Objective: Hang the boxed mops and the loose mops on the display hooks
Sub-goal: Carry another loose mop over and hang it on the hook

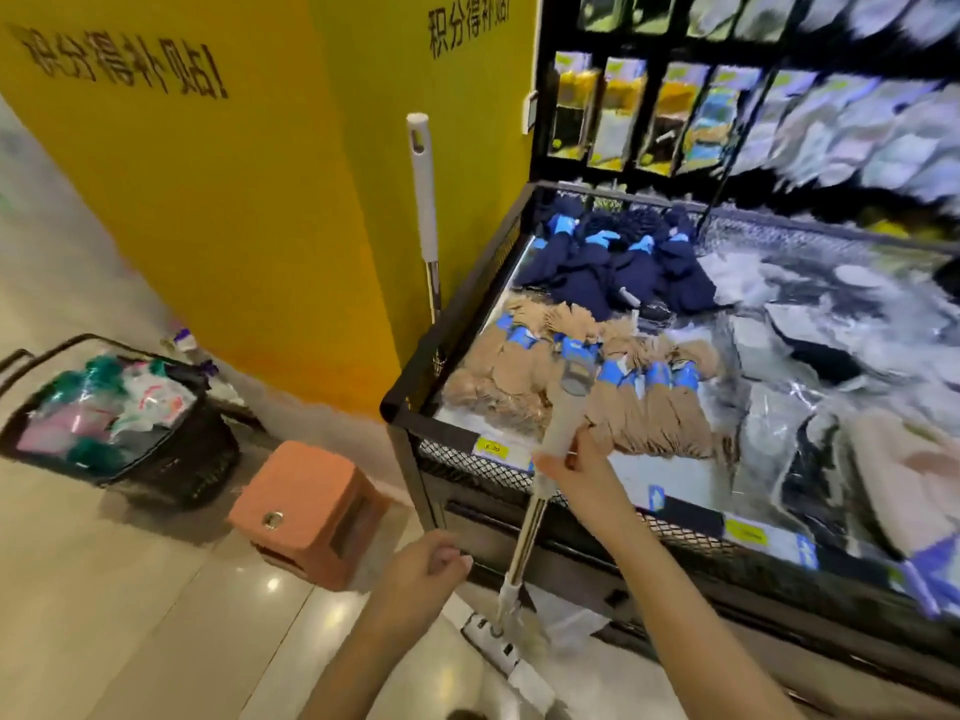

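Head view, floor: pale glossy tiles with light glare. On them, an orange stool (311, 511) near the yellow wall (208, 226), which carries black printed characters. Further left, a black shopping basket (171, 459) filled with packaged goods in pink, green and white.

Head view, display: a black mesh-sided bin (467, 449) with yellow price tags on its front rail. Inside, tan mop heads (644, 407) with blue collars lie in a row toward the front; navy mop heads (613, 262) lie behind them; blurred plastic-wrapped goods fill the right part. Above the bin, a black rack (675, 70) of hanging packets, heavily blurred.

Head view, mops: one loose mop (524, 543) stands tilted against the bin's front, its flat white head on the floor beside my feet. A second mop handle (423, 189), white with a grey grip, stands upright between the wall and the bin's left corner.

Head view, hands: my right hand (576, 465) has its fingers clamped round the grey grip of the tilted mop. My left hand (431, 569) hangs just left of the shaft, apart from it, fingers curled together on nothing.
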Demonstrator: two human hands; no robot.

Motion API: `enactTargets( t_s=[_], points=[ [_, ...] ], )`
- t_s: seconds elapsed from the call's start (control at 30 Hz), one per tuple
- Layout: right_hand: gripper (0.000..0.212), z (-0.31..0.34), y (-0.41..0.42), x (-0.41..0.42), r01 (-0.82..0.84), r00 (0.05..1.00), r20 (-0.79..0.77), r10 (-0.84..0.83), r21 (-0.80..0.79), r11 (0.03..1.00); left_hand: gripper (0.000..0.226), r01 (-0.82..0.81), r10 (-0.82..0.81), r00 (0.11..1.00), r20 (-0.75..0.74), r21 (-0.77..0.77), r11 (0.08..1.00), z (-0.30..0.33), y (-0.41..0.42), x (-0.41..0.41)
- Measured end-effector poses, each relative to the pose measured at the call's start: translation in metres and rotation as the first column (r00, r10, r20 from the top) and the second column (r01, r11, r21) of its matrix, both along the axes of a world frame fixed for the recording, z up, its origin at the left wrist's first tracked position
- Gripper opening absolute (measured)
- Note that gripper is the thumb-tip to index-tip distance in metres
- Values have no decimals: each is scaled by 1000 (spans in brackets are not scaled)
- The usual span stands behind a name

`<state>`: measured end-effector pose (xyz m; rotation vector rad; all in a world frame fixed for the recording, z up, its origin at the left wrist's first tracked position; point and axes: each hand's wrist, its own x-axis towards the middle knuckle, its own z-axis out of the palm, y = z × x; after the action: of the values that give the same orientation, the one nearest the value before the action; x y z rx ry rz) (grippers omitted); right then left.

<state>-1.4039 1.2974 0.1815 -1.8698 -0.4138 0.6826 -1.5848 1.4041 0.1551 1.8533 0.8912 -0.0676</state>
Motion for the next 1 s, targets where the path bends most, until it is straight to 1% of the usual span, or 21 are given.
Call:
enactTargets(
  t_s=[0.07,0.13,0.2,0.27,0.4,0.47,0.6,0.7,0.8,1.0],
  points=[
    [56,-2,2,-9,53,998,27,-53,-20,998,18,67,-67,998,-13,-3,998,-5,12,1],
    [44,-4,0,-20,78,996,50,-76,-36,996,24,135,-135,991,-24,-3,991,-13,19,4],
    [30,-5,-5,-34,93,995,31,-92,-12,996,27,180,-181,983,-27,-18,983,-18,21,7],
    [21,-7,-11,-47,133,991,9,-133,26,991,28,232,-233,972,-24,-47,972,-21,17,12],
    [17,-4,-27,-68,149,989,-7,-148,57,987,33,334,-336,942,-17,-81,939,-23,1,25],
    [13,-3,-37,-75,216,976,-38,-213,113,970,31,376,-379,925,-14,-88,922,-24,-7,31],
    [14,4,-67,-80,331,943,-61,-326,195,923,32,420,-424,905,-24,-93,903,-29,-19,38],
    [10,15,-93,-78,382,923,-51,-381,221,897,39,424,-429,902,-38,-97,901,-38,-30,43],
    [10,26,-117,-78,421,904,-39,-425,247,873,43,451,-457,889,-26,-116,885,-38,-51,53],
    [9,51,-161,-79,497,849,44,-527,276,823,62,598,-602,798,19,-141,789,-29,-109,85]
  ],
)
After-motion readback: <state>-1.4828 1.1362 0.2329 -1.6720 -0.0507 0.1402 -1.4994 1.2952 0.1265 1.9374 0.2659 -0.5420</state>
